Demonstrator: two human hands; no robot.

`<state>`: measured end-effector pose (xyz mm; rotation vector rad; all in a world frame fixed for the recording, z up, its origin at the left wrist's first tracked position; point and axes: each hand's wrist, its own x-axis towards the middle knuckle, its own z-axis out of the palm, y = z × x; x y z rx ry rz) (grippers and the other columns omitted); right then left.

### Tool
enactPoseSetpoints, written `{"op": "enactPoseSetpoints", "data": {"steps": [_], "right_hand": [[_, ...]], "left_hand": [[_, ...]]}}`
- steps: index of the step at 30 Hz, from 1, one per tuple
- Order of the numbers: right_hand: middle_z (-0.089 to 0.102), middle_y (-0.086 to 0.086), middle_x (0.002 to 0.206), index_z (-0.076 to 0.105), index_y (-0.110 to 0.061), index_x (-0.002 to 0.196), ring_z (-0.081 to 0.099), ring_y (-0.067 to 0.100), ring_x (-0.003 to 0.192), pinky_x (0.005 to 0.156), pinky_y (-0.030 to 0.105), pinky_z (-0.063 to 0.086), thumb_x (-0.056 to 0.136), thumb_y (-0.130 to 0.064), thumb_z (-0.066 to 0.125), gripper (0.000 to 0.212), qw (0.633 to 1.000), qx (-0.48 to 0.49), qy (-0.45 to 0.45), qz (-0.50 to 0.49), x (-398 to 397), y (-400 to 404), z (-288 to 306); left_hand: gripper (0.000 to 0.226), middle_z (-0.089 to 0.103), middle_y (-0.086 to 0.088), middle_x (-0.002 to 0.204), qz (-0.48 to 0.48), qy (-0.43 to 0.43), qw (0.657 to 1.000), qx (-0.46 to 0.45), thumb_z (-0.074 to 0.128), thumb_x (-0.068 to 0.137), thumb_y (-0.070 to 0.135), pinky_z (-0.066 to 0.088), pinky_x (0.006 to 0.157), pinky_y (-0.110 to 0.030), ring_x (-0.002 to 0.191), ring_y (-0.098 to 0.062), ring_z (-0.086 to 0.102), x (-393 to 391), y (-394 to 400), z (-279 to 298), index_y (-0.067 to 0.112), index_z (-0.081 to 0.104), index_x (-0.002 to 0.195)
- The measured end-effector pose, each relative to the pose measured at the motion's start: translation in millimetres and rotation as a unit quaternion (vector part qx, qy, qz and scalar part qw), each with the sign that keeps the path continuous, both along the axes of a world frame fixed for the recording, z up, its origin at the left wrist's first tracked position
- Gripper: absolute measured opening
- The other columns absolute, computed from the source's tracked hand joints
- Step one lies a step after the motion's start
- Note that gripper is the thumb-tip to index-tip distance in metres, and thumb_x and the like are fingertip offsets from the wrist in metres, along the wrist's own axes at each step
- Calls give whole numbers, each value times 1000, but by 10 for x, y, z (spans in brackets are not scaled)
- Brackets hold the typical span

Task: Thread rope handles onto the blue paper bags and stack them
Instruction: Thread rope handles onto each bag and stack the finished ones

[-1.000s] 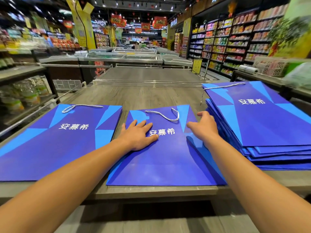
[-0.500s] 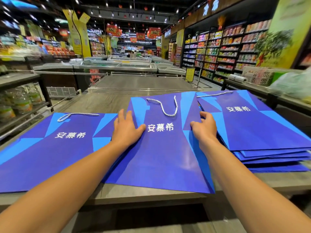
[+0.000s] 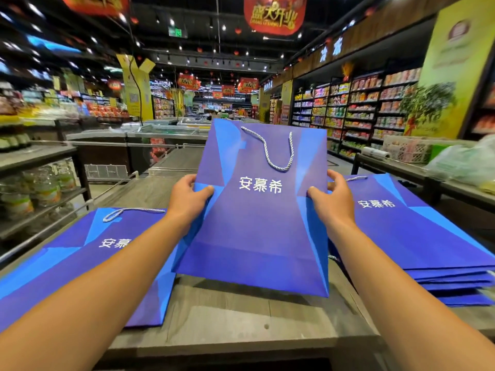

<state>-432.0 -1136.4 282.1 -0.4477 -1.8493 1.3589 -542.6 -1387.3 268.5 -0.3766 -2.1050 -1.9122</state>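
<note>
Blue bag lifted off the table, one hand on each side edge.

The left hand (image 3: 187,199) and right hand (image 3: 333,200) each pinch the blue bag (image 3: 257,226), which is tilted up above the wooden table (image 3: 241,317); its rope handle (image 3: 278,151) hangs down its front. A stack of bags (image 3: 428,245) lies right of it, a single flat bag (image 3: 75,263) left.

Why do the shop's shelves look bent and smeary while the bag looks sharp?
Head view: the wide-angle lens bows the shelves at the edges; the left shelf's jars are blurred; ceiling spotlights glare; the held bag, gripped by the left hand and right hand, stays sharp, shadowing the table.
</note>
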Motion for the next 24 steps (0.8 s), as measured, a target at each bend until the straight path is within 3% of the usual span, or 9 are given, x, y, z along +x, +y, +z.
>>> {"op": "enactPoseSetpoints", "data": {"steps": [4,8,10,14,19,24], "right_hand": [[69,-3,110,49,-28,131,67,19,92,77,37,55,74,-19,68,60,993,36,-69,84,-138,-311,-87],[68,0,107,42,-21,132,65,21,93,71,32,51,78,-14,71,61,982,72,-116,133,-329,-787,-235],[68,2,108,42,-18,132,66,22,95,77,36,54,78,-15,72,62,977,83,-130,150,-452,-1054,-319],[66,4,115,43,-19,126,65,25,101,88,45,54,78,-22,73,57,965,120,-158,171,-688,-1591,-447],[64,1,114,47,-16,121,63,27,101,80,34,50,80,-35,71,52,934,198,-231,188,-839,-2112,-615],[65,4,119,51,-17,119,62,29,106,80,33,48,81,-47,67,51,889,281,-304,194,-863,-2353,-872]], "left_hand": [[25,72,-2,99,74,-11,997,-13,71,83,13,56,87,-45,89,-23,69,-120,-395,163,17,63,106],[56,62,-7,121,175,-5,975,-136,77,79,16,45,93,-35,109,-25,58,-180,-947,235,9,54,130],[62,60,-12,127,205,3,957,-206,77,78,16,42,92,-34,116,-30,56,-201,-1244,220,7,53,134],[65,58,-15,134,205,-27,923,-323,77,77,22,42,95,-36,121,-33,54,-268,-1776,105,5,53,135],[50,61,-18,127,203,-73,875,-432,71,84,30,42,86,-34,115,-35,56,-326,-2275,-178,7,60,126],[58,52,-17,134,180,-117,808,-549,62,87,47,44,96,-37,120,-35,52,-340,-2552,-604,15,54,134]]}}
